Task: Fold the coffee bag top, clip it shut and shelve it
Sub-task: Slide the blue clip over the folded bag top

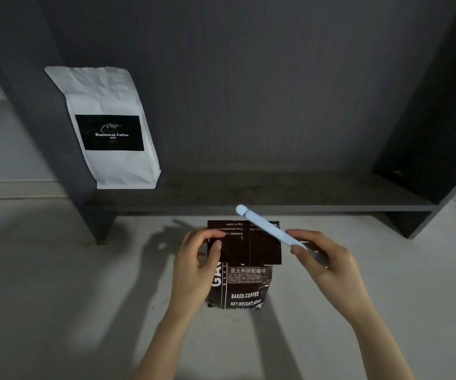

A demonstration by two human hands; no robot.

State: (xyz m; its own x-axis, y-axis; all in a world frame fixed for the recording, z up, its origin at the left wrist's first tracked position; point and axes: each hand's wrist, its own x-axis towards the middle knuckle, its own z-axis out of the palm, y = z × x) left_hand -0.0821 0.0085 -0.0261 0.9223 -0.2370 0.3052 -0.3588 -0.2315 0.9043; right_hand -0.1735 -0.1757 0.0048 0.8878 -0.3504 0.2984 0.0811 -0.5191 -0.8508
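Low in the middle of the frame a dark coffee bag (244, 286) stands on the pale floor (43, 283), just in front of a dark shelf unit (262, 196) that fills the upper half of the view. The top of the bag is already folded down toward the camera: a flat flap with upside-down print lies over the upper part of the front panel, so the folding step looks done, or very nearly. The left hand (194, 270) holds that fold in place from the left side of the bag, its thumb pressed on the face of the flap and the other fingers curled over the flap's upper left edge. The right hand (323, 259), to the right of the bag, pinches one end of a long pale blue clip (265, 226) between thumb and fingertips; the rest of the clip angles up and to the left across the upper right corner of the fold, its rounded far end reaching the shelf's front edge in the picture. Whether the clip is open, or has begun to slide onto the fold, cannot be told from here; it does not look seated. So clipping is the step in hand, and shelving is still left. The shelf board has bare room across its middle and right, with a white coffee bag (109, 127) standing at its left end in the upper left of the frame.
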